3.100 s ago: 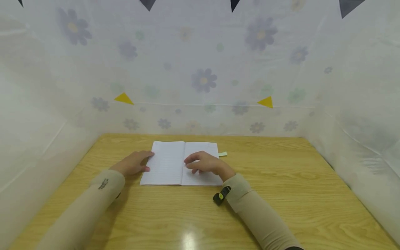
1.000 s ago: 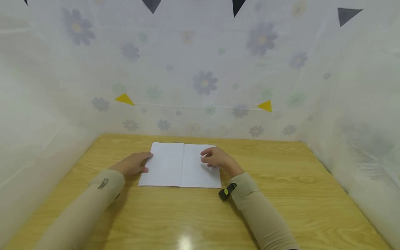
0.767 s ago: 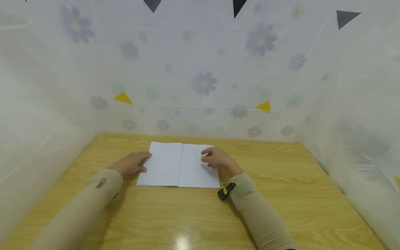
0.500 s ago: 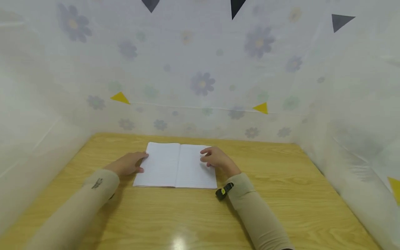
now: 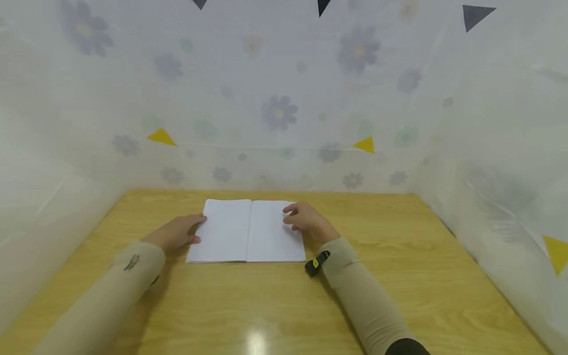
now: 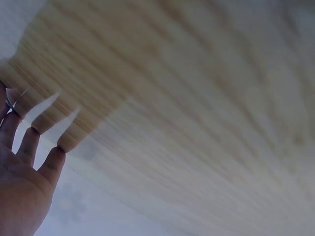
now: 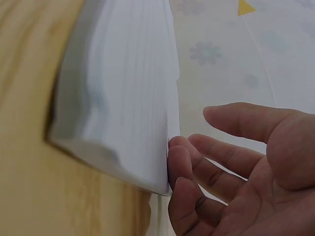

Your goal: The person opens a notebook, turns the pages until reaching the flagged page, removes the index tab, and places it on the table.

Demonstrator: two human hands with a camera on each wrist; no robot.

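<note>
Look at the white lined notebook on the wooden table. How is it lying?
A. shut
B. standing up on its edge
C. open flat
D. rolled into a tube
C: the white lined notebook lies open flat on the wooden table, both pages showing, with one of the hands at each side.

Soft bright light; wrist views seemingly blurred.

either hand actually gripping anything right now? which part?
No grip. The left hand rests flat on the left edge of the open white lined notebook; the right hand touches its right page edge with curled fingertips.
</note>
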